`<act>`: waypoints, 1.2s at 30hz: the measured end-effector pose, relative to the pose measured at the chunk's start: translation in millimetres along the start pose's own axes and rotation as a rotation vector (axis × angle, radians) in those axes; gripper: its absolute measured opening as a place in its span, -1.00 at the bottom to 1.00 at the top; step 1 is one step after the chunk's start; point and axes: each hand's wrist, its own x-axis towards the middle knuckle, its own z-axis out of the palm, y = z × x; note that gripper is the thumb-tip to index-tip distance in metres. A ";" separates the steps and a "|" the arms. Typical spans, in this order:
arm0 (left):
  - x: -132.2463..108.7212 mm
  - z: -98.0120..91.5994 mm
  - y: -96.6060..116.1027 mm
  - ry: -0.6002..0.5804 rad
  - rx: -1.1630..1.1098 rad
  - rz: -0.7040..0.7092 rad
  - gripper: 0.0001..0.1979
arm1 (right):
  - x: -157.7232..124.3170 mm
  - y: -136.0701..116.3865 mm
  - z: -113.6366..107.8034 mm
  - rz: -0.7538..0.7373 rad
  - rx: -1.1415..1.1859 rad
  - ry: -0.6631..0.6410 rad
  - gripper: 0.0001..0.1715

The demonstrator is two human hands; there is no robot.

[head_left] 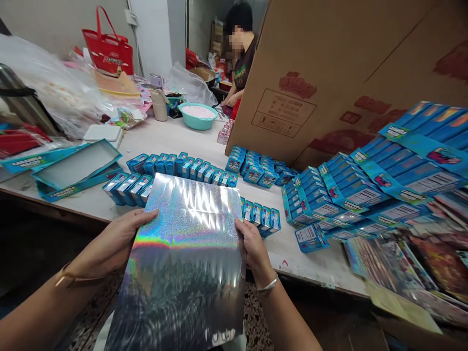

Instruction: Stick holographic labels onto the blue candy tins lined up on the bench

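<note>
**Foil sheet (185,253) pinched at both side edges**

Left hand (117,239) and right hand (254,248) each grip one edge of the foil sheet, thumb on top. It tilts over the table's (175,139) near edge, hiding part of the small blue boxes (183,165). Behind them are a cardboard carton (329,73) and a teal bowl (198,117). The open tray (78,165) at left reads "CARAMELO" — the rest is illegible.

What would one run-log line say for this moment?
left hand: holds left edge of holographic sheet | right hand: holds right edge | behind: rows of small blue boxes on table
</note>
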 end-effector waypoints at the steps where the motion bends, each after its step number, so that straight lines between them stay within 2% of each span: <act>1: -0.3 0.8 0.4 0.009 -0.006 -0.002 -0.63 | 0.8 0.5 0.3 0.007 0.016 0.003 -0.55; 4: 1.1 0.7 0.7 0.016 -0.019 -0.003 -0.69 | 2.6 1.3 1.3 0.012 0.028 0.000 -0.55; 14: 8.0 -5.2 -0.5 -0.019 -0.021 -0.002 -0.67 | 6.0 5.6 0.3 0.017 0.019 -0.047 -0.58; 18: 8.0 -5.2 -0.8 -0.032 -0.026 -0.006 -0.68 | 7.3 5.1 -0.2 0.033 0.049 -0.030 -0.59; 26: 16.7 -17.8 -8.0 -0.096 -0.032 0.002 -0.77 | 6.3 -4.5 0.9 -0.002 -0.012 -0.034 -0.52; 32: 16.4 -17.2 -8.5 -0.062 -0.049 0.017 -0.78 | 8.2 -3.3 -0.7 -0.071 -0.011 -0.063 -0.57; 36: 17.2 -15.7 -7.8 -0.087 -0.068 0.009 -0.78 | 8.6 -4.2 -1.6 -0.081 -0.013 -0.067 -0.58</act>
